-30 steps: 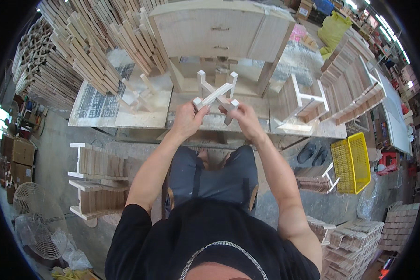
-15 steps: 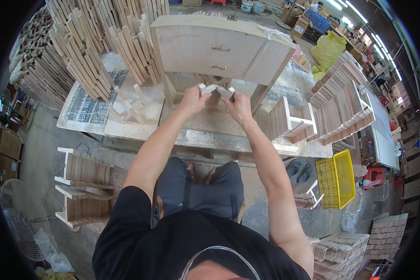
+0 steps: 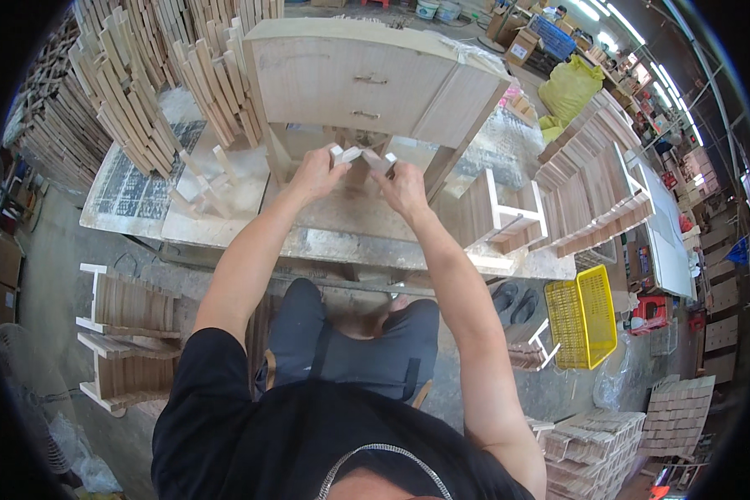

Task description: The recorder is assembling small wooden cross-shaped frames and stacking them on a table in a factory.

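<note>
My left hand [image 3: 315,177] is closed on a short pale wooden piece [image 3: 351,155], its end sticking out past the fingertips. My right hand [image 3: 406,188] grips a similar wooden piece [image 3: 376,159], angled toward the first. Their inner ends come close together; I cannot tell whether they touch or are joined. Both hands are above the worktable [image 3: 325,243], just in front of the opening under a large plywood housing [image 3: 333,83] with two small handles. What lies inside that opening is mostly in shadow.
Wooden sticks [image 3: 129,117] stand stacked at the table's left, near a small wooden frame [image 3: 204,187]. At the right are stacked slatted wooden pieces [image 3: 587,200]. A yellow plastic crate [image 3: 581,317] and dark slippers [image 3: 517,302] lie on the floor, with more slatted pieces [image 3: 133,304] left.
The view has shifted slightly, so the scene sits further left. Both hands keep their hold on the wooden pieces before the housing. My knees have spread a little.
</note>
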The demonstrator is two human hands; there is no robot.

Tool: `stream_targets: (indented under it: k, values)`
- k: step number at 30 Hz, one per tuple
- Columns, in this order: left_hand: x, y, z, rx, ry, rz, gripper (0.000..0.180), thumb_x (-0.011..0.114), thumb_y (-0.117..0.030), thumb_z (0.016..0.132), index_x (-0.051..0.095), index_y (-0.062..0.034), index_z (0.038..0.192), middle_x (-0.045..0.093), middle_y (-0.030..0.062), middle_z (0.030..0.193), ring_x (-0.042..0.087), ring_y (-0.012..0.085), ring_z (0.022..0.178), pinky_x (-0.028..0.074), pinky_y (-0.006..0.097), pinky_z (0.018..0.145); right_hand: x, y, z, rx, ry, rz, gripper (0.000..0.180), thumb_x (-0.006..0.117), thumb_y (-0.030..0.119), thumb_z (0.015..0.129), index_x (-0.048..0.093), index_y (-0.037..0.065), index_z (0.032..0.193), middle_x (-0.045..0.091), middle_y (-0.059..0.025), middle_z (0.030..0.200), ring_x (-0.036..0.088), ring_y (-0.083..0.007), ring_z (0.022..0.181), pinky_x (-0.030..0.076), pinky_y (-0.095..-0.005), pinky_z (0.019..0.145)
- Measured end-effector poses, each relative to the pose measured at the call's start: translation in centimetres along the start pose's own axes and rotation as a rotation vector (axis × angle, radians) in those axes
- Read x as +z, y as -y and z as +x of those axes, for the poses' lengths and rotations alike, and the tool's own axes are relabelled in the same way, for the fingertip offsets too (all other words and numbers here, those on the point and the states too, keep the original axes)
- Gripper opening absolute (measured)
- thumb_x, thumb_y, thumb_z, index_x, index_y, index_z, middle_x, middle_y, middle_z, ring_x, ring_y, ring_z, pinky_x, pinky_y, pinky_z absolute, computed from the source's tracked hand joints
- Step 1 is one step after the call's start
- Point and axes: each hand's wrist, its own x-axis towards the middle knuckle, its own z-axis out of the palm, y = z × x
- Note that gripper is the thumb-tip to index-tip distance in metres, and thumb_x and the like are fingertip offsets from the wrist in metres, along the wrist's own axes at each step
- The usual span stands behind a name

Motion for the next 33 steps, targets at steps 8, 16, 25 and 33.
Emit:
stream_targets:
  k: [8,16,25,33]
  values:
    - [-0.3,-0.3,-0.1,-0.003,-0.010,-0.050,0.022,0.070,-0.020,0.091,0.065,0.0006,0.095,0.072,0.0134,0.079,0.069,0.0245,0.075,0.053,0.038,0.073,0.0,-0.1,0.9,-0.039,-0.019,0.000,0.037,0.080,0.031,0.082,0.071,-0.005,0.087,0.070,-0.0248,0.080,0.070,-0.0425,0.082,0.055,-0.0480,0.077]
    - [0.0,-2.5,-0.8,-0.118,-0.079,-0.009,0.034,0.075,-0.026,0.087,0.067,0.0030,0.102,0.071,0.0241,0.088,0.069,0.0420,0.089,0.052,0.046,0.079,-0.3,-0.2,0.2,-0.086,-0.073,0.035,0.040,0.081,0.033,0.082,0.072,-0.004,0.090,0.071,-0.0239,0.082,0.071,-0.0394,0.081,0.054,-0.0453,0.075]
    - [-6.7,-3.1,-12.1,-0.331,-0.004,-0.569,0.025,0.072,-0.027,0.095,0.071,-0.0031,0.089,0.070,0.0056,0.073,0.062,0.0131,0.053,0.048,0.027,0.047,-7.1,5.3,-9.1,-0.519,0.244,0.200,0.048,0.068,0.007,0.080,0.065,0.002,0.127,0.067,-0.0167,0.119,0.065,-0.0319,0.092,0.055,-0.0363,0.083]
    - [-16.3,2.6,-18.5,-0.510,-0.191,-1.176,0.039,0.070,-0.032,0.098,0.065,0.0021,0.116,0.072,0.0103,0.087,0.067,0.0174,0.066,0.056,0.030,0.057,-1.1,12.9,-7.4,-1.008,0.021,0.002,0.032,0.074,0.004,0.084,0.068,0.002,0.115,0.071,-0.0133,0.109,0.065,-0.0349,0.102,0.056,-0.0417,0.085]
